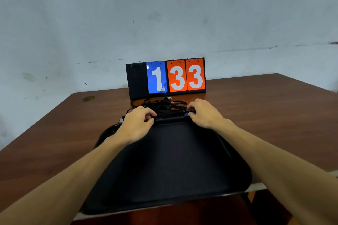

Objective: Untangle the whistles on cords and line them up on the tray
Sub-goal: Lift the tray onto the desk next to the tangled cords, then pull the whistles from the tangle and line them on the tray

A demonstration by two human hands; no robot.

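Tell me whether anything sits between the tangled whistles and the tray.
Nothing visible does. The tangle lies on the table just beyond the far rim of the tray; the left hand and right hand are at it. The scoreboard stands behind the tangle, off the path.

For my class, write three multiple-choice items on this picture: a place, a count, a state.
1. Where is the cord tangle? A) between tray and scoreboard B) inside the tray C) behind the scoreboard
2. How many orange cards show? A) one B) two C) three
3. The cord tangle is: A) sorted into rows B) hung up C) one crossed heap
Answers: A, it lies past the tray's far rim; B, two orange 3s; C, the cords cross in one heap.
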